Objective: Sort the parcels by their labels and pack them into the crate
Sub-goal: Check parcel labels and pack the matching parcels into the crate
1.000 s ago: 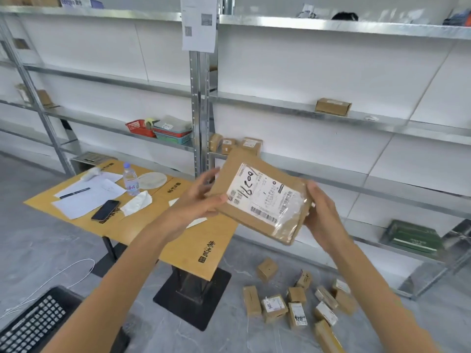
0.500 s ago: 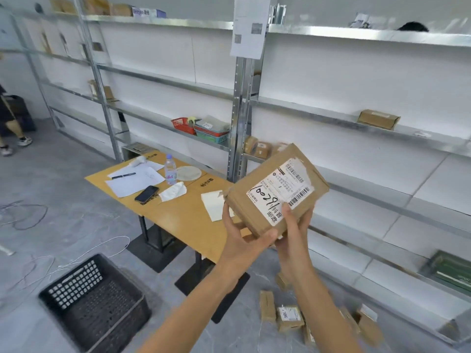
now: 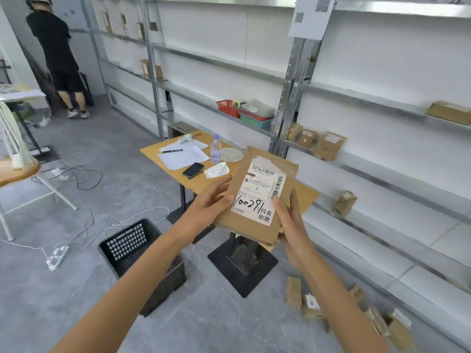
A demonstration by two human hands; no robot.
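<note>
Both your forearms reach forward; your left hand (image 3: 211, 200) and right hand (image 3: 289, 220) curl their fingers around the flat brown cardboard parcel (image 3: 257, 197), held above the black plastic crate (image 3: 142, 261) on the floor

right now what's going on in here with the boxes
A person holds a flat brown cardboard parcel in both hands, left hand and right hand, its white label facing up. The black plastic crate sits on the floor below. More small cardboard parcels lie on the floor, unpacked.
</note>
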